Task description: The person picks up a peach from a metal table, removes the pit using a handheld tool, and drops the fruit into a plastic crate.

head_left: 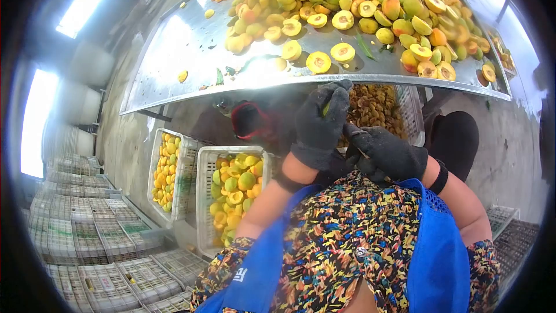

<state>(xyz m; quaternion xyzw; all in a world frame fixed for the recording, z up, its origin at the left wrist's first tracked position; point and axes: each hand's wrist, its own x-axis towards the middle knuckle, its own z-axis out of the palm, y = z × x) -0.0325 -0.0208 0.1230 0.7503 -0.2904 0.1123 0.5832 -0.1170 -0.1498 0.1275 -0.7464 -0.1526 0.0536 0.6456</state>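
My left hand [324, 117], in a black glove, is closed near the table's front edge; a yellow-green sliver of a peach [327, 108] shows between its fingers. Close beside it, my right hand [389, 152], also gloved in black, has its fingers curled in. A thin edge of something shows at those fingers, too small to name. Both hands are in front of my chest. On the metal table [162, 78] beyond them lies a big heap of cut peaches [341, 20], several with the cut face up.
Under the table, a crate [411, 113] holds brown pits [373, 107]. Left of me stand two white crates [202, 197] of peach halves [234, 188]. Stacked crates [87, 226] fill the lower left. Dark knees flank the pit crate. More crates [501, 220] are at the right.
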